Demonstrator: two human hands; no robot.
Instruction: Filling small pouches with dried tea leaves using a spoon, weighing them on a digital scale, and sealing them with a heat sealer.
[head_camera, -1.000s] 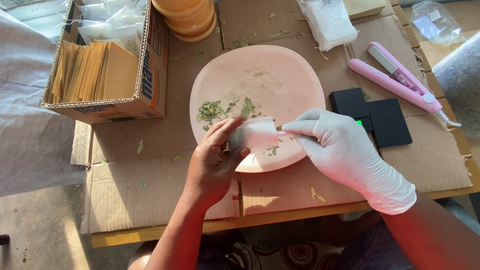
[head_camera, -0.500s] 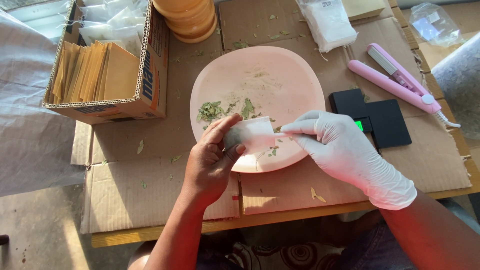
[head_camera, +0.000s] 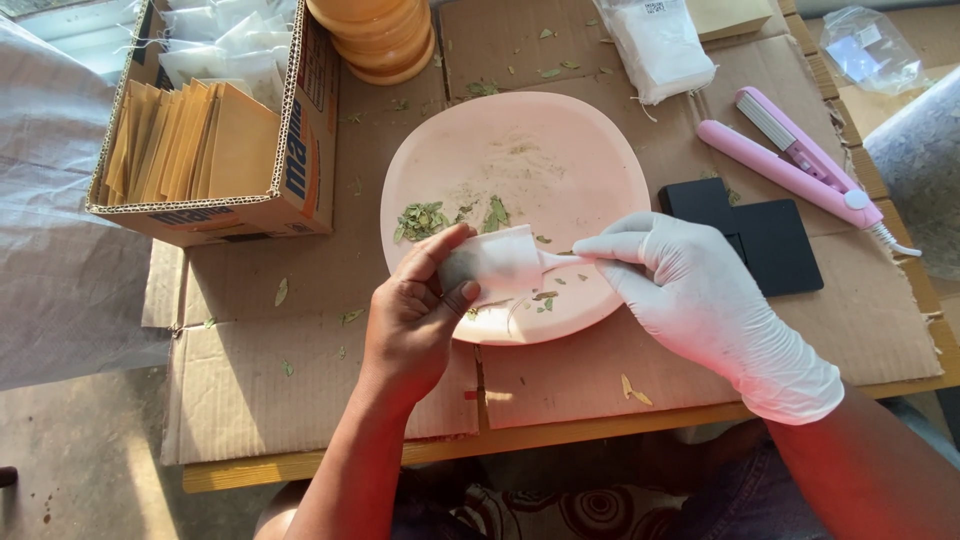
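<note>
Fingers of the bare left hand (head_camera: 415, 320) pinch a small white pouch (head_camera: 492, 262) above the near edge of the pink plate (head_camera: 560, 150). The gloved right hand (head_camera: 700, 300) grips a white spoon (head_camera: 560, 260) poking into the pouch. Dried green leaves (head_camera: 425, 218) lie just beyond. Far left sits a cardboard box (head_camera: 300, 170); right, a pink sealing iron (head_camera: 790, 160).

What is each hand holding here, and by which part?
The left hand pinches a small white sachet by its left end, over the pink plate. The gloved right hand grips a small white spoon by its handle, its tip at the sachet's mouth.
</note>
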